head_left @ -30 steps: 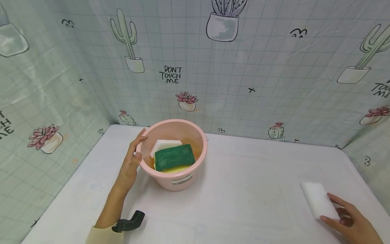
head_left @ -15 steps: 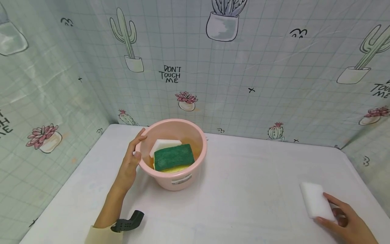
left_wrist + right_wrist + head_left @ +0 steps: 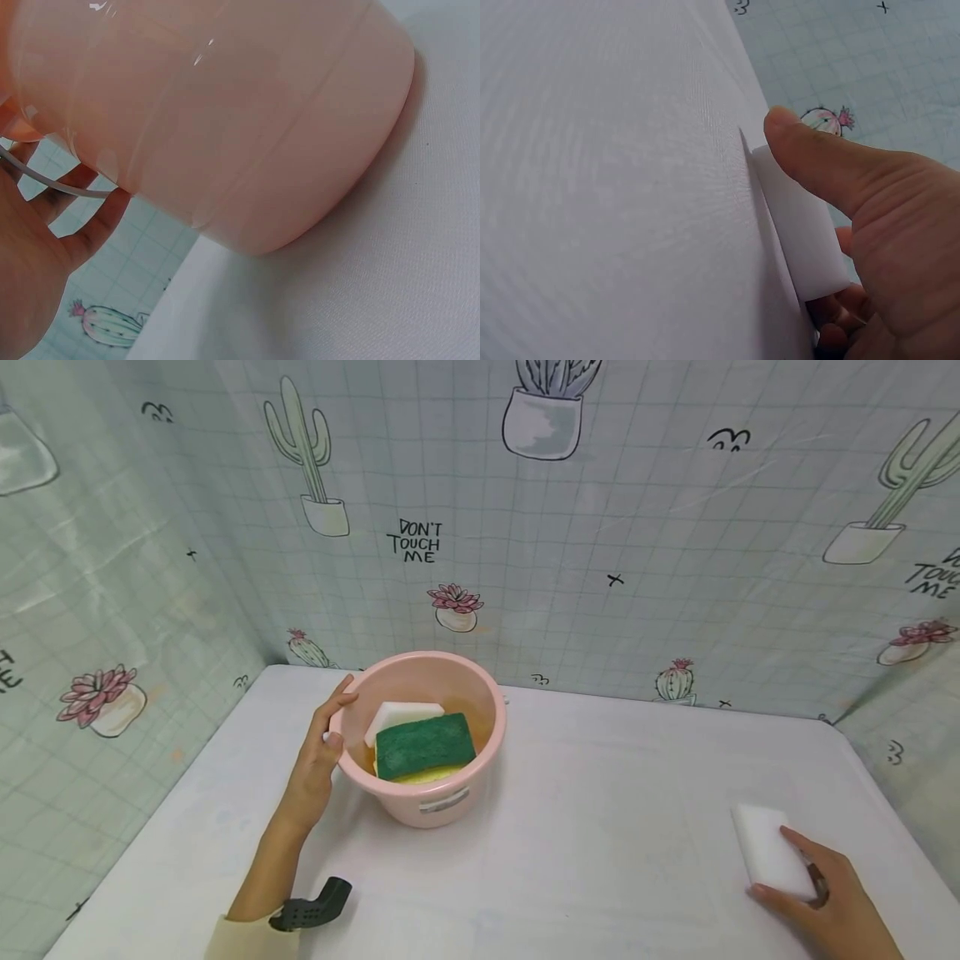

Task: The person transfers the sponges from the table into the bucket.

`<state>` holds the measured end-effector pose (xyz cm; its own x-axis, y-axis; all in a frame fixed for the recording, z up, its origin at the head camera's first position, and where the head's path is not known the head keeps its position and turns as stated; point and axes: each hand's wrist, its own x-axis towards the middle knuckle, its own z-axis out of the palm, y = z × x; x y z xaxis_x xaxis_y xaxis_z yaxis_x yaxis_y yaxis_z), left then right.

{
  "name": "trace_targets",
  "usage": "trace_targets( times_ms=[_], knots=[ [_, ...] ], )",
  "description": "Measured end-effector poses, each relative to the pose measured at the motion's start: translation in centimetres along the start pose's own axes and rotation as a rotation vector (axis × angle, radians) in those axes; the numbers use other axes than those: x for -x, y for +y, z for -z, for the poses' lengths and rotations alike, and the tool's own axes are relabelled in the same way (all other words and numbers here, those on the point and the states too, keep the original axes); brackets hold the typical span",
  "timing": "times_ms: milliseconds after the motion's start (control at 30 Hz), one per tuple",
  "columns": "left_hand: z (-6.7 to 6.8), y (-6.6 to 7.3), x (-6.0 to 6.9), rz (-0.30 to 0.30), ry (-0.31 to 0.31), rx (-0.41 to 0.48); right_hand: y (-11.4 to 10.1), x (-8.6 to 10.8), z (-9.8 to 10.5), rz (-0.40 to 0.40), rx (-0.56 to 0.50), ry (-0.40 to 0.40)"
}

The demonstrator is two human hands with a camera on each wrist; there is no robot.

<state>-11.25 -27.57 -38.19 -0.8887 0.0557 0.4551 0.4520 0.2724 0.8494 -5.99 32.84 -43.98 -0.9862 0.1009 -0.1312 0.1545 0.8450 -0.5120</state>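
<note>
A pink plastic bucket [image 3: 442, 811] stands tilted on the white table at the left of the head view. My left hand [image 3: 311, 772] grips its left rim, thumb outside and fingertips over the edge; the left wrist view shows the fingers by a thin grey handle [image 3: 56, 184]. Inside the bucket lie a green and yellow scouring sponge [image 3: 425, 746] and a white block [image 3: 405, 713]. At the table's right, my right hand [image 3: 836, 893] holds a white sponge block [image 3: 768, 850] between thumb and fingers. In the right wrist view that block [image 3: 801, 232] lies low against the tabletop.
A white cloth-covered table [image 3: 600, 827] spans the scene. Behind it and along both sides hangs a curtain [image 3: 555, 543] printed with cacti. On my left wrist is a black strap [image 3: 311, 906].
My right hand has moved slightly left and closer around the white sponge block, which has shifted a little left. My left hand and the bucket have kept their place; the head view has drifted slightly.
</note>
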Motion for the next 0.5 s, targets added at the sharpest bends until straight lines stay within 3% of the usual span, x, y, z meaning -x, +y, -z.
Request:
trace_targets(
  times_ms=[233,500],
  knots=[
    [0.08,-0.19,0.08,0.003,0.002,0.003,-0.11,-0.35,0.20,-0.092,-0.014,-0.068],
    [0.08,-0.50,-0.02,-0.013,-0.005,0.011,-0.84,-0.29,0.75,-0.010,0.022,-0.036]
  ],
)
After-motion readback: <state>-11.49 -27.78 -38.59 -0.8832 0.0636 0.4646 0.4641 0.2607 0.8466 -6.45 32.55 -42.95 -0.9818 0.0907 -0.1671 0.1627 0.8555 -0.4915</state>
